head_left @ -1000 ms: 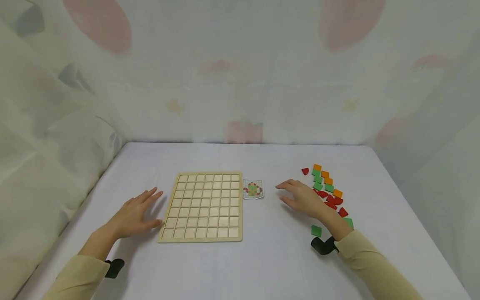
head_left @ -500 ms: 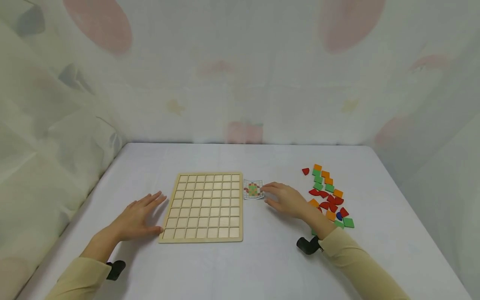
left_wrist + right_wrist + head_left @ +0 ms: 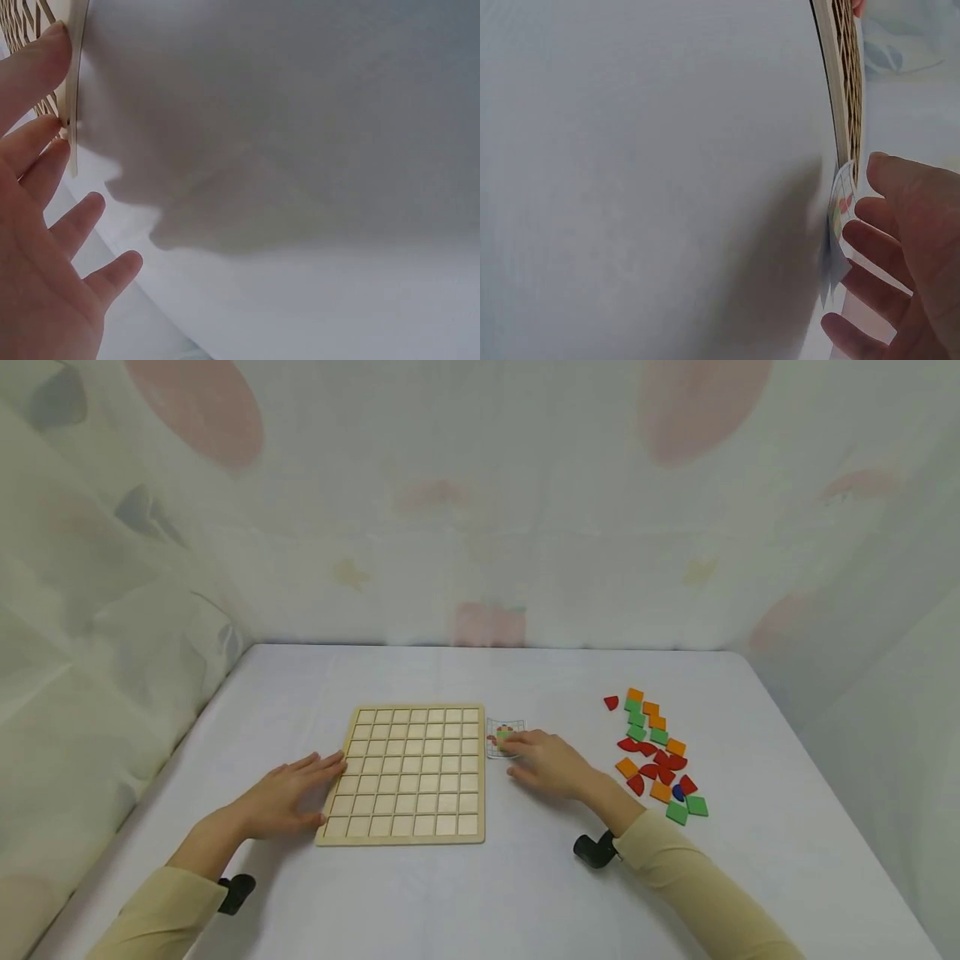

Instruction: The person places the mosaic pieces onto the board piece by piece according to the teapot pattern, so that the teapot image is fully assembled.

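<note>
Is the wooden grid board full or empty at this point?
Empty: in the head view every visible cell of the board shows bare wood, and the coloured pieces lie apart on the table.

A: What do we see behind the white worktop point(image 3: 487, 897)?

B: We note a pale back cloth point(image 3: 555, 510), printed with faded red ovals point(image 3: 701, 406) and yellow stars point(image 3: 701, 570).

A: And how do we label the sides?

B: At left, we mark a creased, off-white drape point(image 3: 90, 677) with grey-blue patches point(image 3: 60, 397); at right, a greyish side cloth point(image 3: 885, 643). Over the whole, we record soft, diffuse light.
</note>
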Demonstrator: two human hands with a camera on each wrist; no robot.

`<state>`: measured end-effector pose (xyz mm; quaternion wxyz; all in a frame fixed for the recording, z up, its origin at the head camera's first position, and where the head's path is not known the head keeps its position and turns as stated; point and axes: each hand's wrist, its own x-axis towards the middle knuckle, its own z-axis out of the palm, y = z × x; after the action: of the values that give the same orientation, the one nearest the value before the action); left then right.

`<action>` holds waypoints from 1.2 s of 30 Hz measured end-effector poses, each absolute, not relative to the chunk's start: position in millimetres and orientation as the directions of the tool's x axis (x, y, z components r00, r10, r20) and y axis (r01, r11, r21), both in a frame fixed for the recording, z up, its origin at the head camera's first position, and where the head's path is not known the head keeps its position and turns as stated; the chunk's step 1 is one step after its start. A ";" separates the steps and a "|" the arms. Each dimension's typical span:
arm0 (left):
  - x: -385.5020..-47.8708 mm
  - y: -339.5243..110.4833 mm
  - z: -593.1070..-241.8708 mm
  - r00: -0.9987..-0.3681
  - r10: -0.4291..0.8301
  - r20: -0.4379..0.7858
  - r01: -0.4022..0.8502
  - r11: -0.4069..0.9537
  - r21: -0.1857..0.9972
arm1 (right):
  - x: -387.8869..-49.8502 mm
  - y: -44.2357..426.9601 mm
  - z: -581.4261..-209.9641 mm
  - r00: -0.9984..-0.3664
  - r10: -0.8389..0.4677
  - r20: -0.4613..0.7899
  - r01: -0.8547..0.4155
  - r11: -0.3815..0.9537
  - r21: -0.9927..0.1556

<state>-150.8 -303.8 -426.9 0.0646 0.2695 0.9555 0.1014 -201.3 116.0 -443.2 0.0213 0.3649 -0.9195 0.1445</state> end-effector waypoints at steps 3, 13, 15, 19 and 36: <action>-151.1 -303.3 -426.8 -0.844 0.531 -0.078 0.503 0.833 0.231 | -200.9 113.8 -446.1 -0.738 -0.663 0.127 -0.671 0.702 -0.239; -148.7 -302.9 -427.0 -0.843 0.532 -0.082 0.485 0.816 0.314 | -198.1 111.4 -450.9 -0.768 -0.636 0.076 -0.635 0.742 -0.214; -148.4 -302.8 -427.7 -0.844 0.530 -0.084 0.479 0.816 0.324 | -197.6 111.7 -451.7 -0.770 -0.634 0.068 -0.633 0.748 -0.201; -149.8 -301.8 -429.9 -0.839 0.538 -0.075 0.489 0.808 0.327 | -196.8 113.2 -452.7 -0.775 -0.628 0.070 -0.628 0.754 -0.194; -151.1 -289.8 -436.8 -0.824 0.566 -0.026 0.531 0.787 0.315 | -196.8 131.8 -453.2 -0.806 -0.585 0.084 -0.589 0.782 -0.203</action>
<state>-151.1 -289.8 -436.8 0.0594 0.2908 0.9433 0.1487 -196.8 131.8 -453.2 0.0082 0.3110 -0.9439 0.1105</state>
